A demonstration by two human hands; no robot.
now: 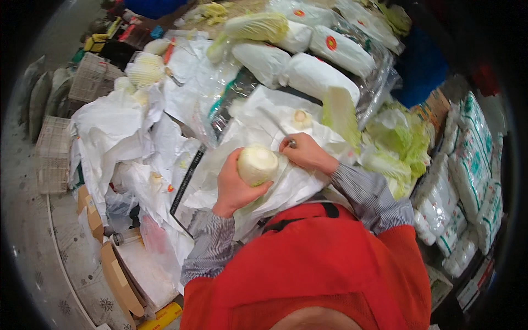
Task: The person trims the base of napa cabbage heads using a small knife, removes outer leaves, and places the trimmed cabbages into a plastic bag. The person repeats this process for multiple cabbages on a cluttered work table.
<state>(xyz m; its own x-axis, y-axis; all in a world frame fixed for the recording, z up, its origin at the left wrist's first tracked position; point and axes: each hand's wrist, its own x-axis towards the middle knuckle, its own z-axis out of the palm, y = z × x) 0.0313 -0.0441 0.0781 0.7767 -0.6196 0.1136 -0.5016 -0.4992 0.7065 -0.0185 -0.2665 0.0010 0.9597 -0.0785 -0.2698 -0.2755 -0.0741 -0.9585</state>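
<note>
My left hand (pixel 234 184) is wrapped round a Chinese cabbage (pixel 257 165), its pale, trimmed base turned up; the rest of the head is mostly hidden. Just right of it, my right hand (pixel 312 155) is closed on the handle of a knife (pixel 273 120), whose thin blade points away to the upper left. Beyond the blade lies a round cut-off cabbage stump (pixel 301 118) on crumpled white paper (pixel 258 107). A loose pale green leaf (pixel 340 114) lies to the right of the stump.
Paper-wrapped cabbages (pixel 322 77) and an unwrapped cabbage (pixel 256 28) lie at the back. Loose outer leaves (pixel 399 137) pile up at right, near stacked plastic-wrapped packs (pixel 473 159). More white paper (pixel 110 124), plastic crates (pixel 53 154) and a cardboard box (pixel 118 280) are at left.
</note>
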